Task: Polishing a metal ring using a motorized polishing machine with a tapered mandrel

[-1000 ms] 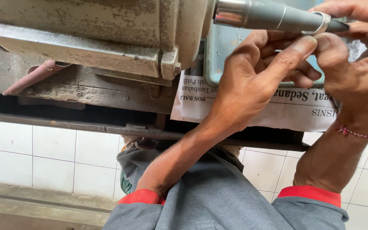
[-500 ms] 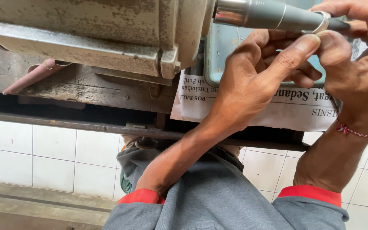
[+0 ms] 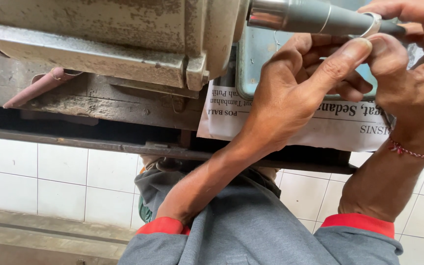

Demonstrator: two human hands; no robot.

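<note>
A thin silver ring sits around a grey tapered spindle that sticks out to the right from a worn metal machine. My left hand reaches up from below, its thumb tip pressed against the underside of the ring and its fingers curled beneath the spindle. My right hand pinches the same ring, with fingers over the top and the thumb under it, next to my left thumb. The spindle's narrow tip is hidden behind my right hand.
A folded newspaper sheet lies under a teal metal tray on the bench edge. A rolled reddish-brown strip rests on the machine's base at left. White floor tiles and my grey, red-cuffed sleeves show below.
</note>
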